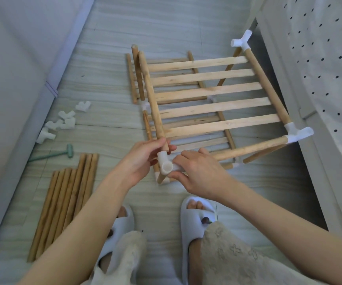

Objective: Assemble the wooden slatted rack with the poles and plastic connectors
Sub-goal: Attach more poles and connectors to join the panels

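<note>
- Right now the slatted rack frame (207, 99) stands on the floor (108, 27) just ahead of the person's feet; second slatted panel lies flat under it.
- Frame's left side pole (151, 95) runs away from the person, long axis near-to-far; its near end hangs free, touching or just above the connector's top socket — can't tell if it's in yet.
- Front pole (248, 148) runs left-right, from the fitted connector at the frame's near-right corner into the right hand.
- Loose spare poles (67, 200) lie bundled on the floor to the left, long axes near-to-far; spare connectors (63, 121) and a small green mallet (63, 153) beyond them.
- Left hand (143, 159) curls round the side pole's near end, w/ fingers behind the connector.
- Right hand (199, 173) pinches the white plastic connector (165, 164) on its right arm.
- Connector sits between both hands at the near-left corner; open sockets face up and toward the person.
- Judgement: next move turns on lining the side pole's end w/ the up-facing socket; left hand is nearer the pole.
</note>
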### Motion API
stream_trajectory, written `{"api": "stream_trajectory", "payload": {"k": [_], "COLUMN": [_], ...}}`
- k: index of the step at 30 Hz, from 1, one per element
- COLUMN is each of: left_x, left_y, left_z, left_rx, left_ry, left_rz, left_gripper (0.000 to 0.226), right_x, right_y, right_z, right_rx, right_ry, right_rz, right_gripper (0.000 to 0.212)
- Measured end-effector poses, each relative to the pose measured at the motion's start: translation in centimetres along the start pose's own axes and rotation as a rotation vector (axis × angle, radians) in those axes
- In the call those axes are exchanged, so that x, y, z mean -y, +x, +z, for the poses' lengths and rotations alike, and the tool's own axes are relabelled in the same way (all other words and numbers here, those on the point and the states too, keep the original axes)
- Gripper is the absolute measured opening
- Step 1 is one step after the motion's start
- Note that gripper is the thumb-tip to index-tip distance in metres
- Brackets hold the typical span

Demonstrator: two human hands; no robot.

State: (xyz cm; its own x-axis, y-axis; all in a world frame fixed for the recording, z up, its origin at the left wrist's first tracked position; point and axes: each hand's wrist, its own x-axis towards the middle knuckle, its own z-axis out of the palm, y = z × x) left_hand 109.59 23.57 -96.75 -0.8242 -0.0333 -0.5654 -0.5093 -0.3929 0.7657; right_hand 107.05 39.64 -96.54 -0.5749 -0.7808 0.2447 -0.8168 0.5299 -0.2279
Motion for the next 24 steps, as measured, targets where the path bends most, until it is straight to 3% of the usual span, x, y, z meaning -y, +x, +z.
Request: {"api": "stream_trajectory", "payload": {"k": [5,10,16,20,24], "left_x": [0.5,2.4,3.4,3.6,4.2], "left_y": [0.1,0.8,1.4,0.8,0.3], "left_z": [-0.9,-2.7,-2.6,-1.9,-0.6], "left_rx": [0.146,0.394,0.446,0.416,0.393], "left_ry": [-0.215,-0.278,-0.362,-0.331,-0.254], "left_rz": [-0.016,0.062,0.054,0.069,0.059], "left_gripper": [0.016,0.056,0.072,0.084,0.076], "right_x": [0.0,-0.4,-1.4,-2.5,-4.4], "right_y": [0.1,0.0,-0.5,-0.9,-2.2], "right_z": [-0.2,-0.3,-0.5,-0.6,-1.7], "right_rx": [0.001,0.009,0.066,0.004,0.053], "right_ry": [0.002,-0.027,-0.012,0.0,-0.043], "right_rz": [0.013,-0.022,-0.057,-0.041,-0.031], "right_gripper": [0.037,0.041,0.047,0.045,0.052]}}
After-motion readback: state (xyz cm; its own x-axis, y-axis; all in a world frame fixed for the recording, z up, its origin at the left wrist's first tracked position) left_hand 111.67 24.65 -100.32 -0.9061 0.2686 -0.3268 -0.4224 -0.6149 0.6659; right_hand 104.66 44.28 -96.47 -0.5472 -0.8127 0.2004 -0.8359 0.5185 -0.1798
